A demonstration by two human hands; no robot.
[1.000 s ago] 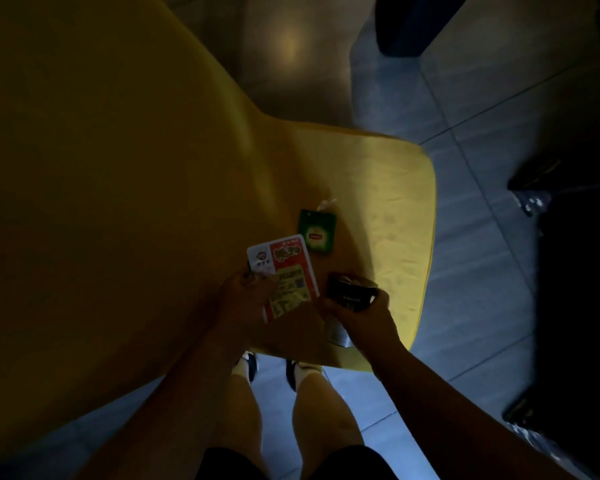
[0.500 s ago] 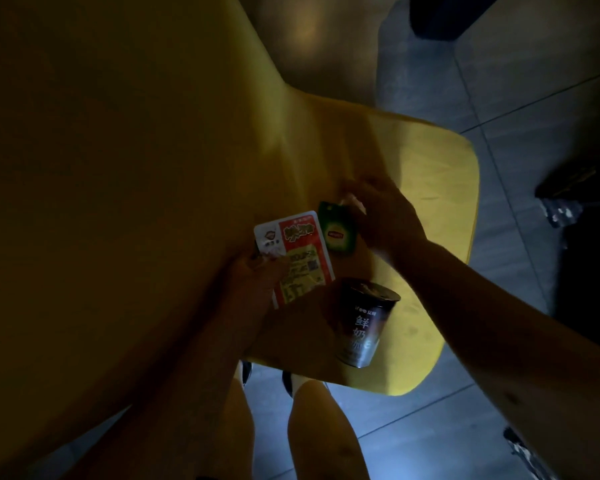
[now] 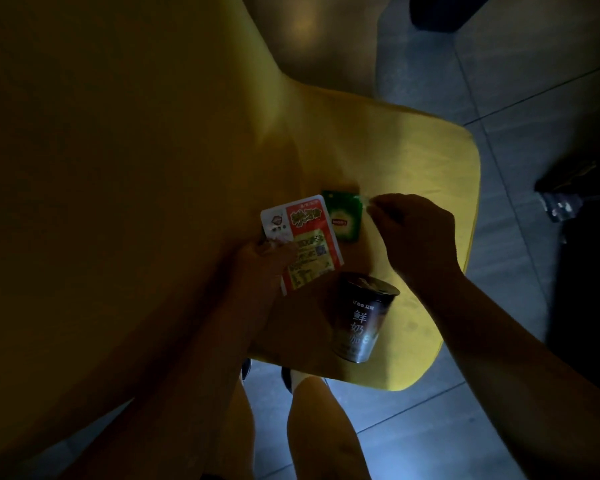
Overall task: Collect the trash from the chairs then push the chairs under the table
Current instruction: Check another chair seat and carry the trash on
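1. Trash, three pieces, all on the yellow chair [image 3: 413, 140] seat.
2. Left hand [image 3: 267, 261]: pinching the red-and-white flat packet [image 3: 300, 237], glossy, as a second ago.
3. Right hand [image 3: 416, 233]: has let go of the cup; fingertips now narrowed at the corner of the green sachet [image 3: 343, 216], grip not yet certain.
4. Dark cup [image 3: 361, 320]: tapered, lidded, now standing free near the seat's front edge; collection continues.

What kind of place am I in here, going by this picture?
Probably a dim cafeteria or break room, though that is a guess. A moulded yellow chair stands on a grey tiled floor, and snack litter sits on its seat: a red packet and a dark drink cup.
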